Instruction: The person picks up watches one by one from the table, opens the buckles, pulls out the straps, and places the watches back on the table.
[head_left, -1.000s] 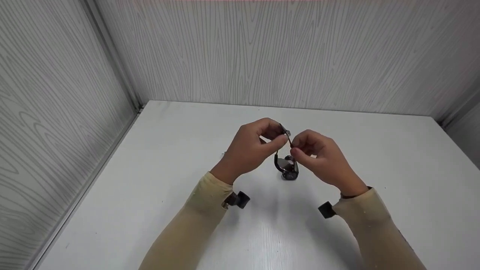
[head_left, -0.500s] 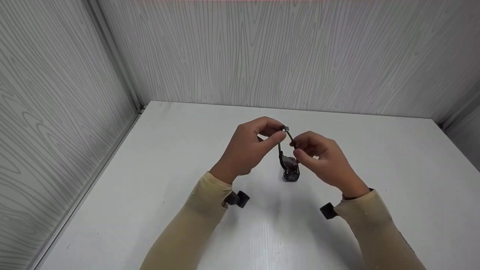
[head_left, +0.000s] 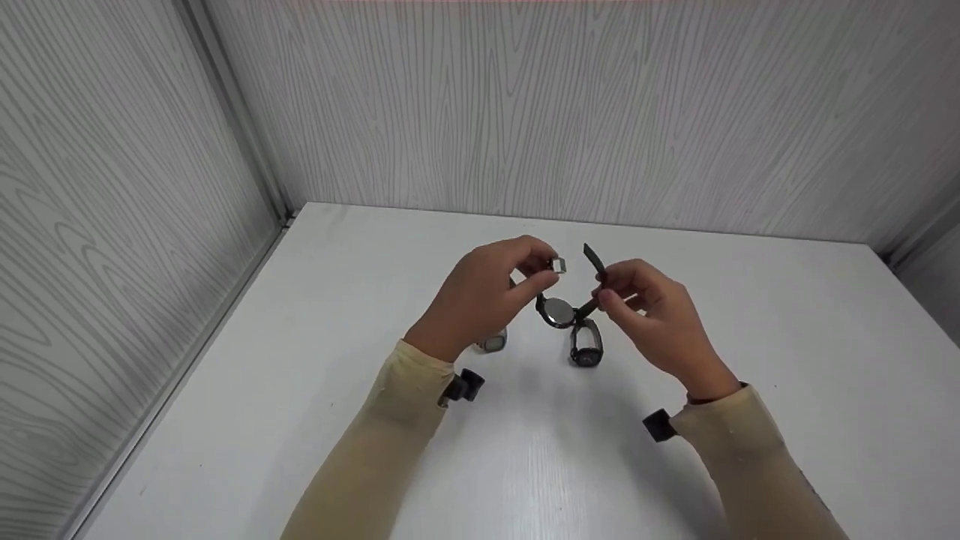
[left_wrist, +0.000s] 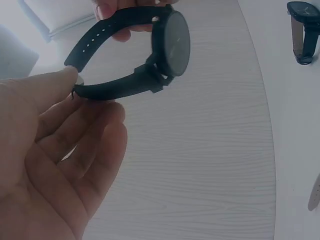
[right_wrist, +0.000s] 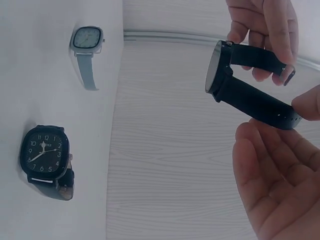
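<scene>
Between my two hands hangs a round-faced black wristwatch (head_left: 559,311), raised over the table with its strap unfastened. My left hand (head_left: 502,289) pinches the strap's buckle end between thumb and fingers, and the metal buckle (head_left: 558,265) shows at the fingertips. The holed half of the strap (right_wrist: 260,105) is pinched by my right hand (head_left: 652,319), its free tip sticking up past the fingers in the head view. In the left wrist view the dial (left_wrist: 177,44) faces right, and a gap separates the two strap ends.
A black squarish watch (right_wrist: 44,155) with white numerals stands on the white table (head_left: 540,465), just below the held one in the head view. A pale grey watch (right_wrist: 87,39) lies farther left, partly hidden by my left hand in the head view. Wood-grain panels (head_left: 525,112) enclose the back and left.
The strap ends, close together before, have come apart, and the round dial now shows. My left hand has shifted slightly left, uncovering the pale watch; the right moved slightly right.
</scene>
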